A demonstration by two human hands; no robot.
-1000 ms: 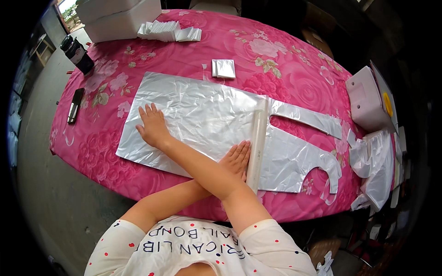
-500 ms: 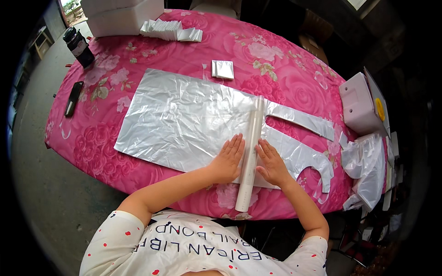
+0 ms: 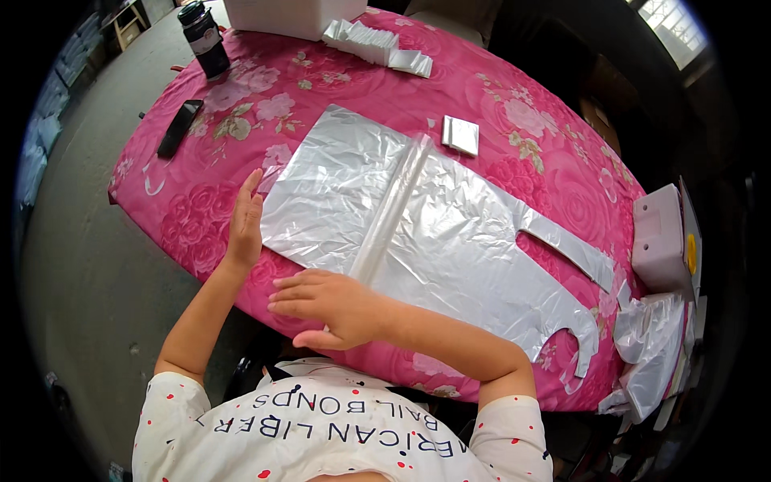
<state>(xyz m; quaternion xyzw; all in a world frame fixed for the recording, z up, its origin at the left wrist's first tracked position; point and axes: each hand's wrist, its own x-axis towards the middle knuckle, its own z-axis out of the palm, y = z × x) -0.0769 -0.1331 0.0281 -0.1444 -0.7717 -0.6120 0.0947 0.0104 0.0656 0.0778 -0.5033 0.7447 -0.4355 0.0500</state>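
A thin, see-through silvery plastic sheet (image 3: 458, 233) lies spread out, with strap-like ends and curved cut-outs at its right side. Across its left half lies a long pale tube (image 3: 389, 205), slanting toward me. My right hand (image 3: 333, 309) is over the tube's near end, fingers stretched out and thumb apart; it covers that end, and I cannot tell whether it touches. By the sheet's left edge my left hand (image 3: 246, 221) is raised on edge, fingers extended, holding nothing and apart from the tube.
Beyond the sheet sits a small folded plastic square (image 3: 460, 136). Farther back are a row of folded white packets (image 3: 373, 44), a white box (image 3: 293, 16) and a dark bottle (image 3: 205, 44). A black phone (image 3: 180, 128) lies left; a pinkish box (image 3: 657, 233) and crumpled plastic (image 3: 646, 329) are right.
The tube has rolled left across the sheet, from near the cut-outs. My left hand has left it and moved left; my right hand has swung left over its near end. The view has shifted.
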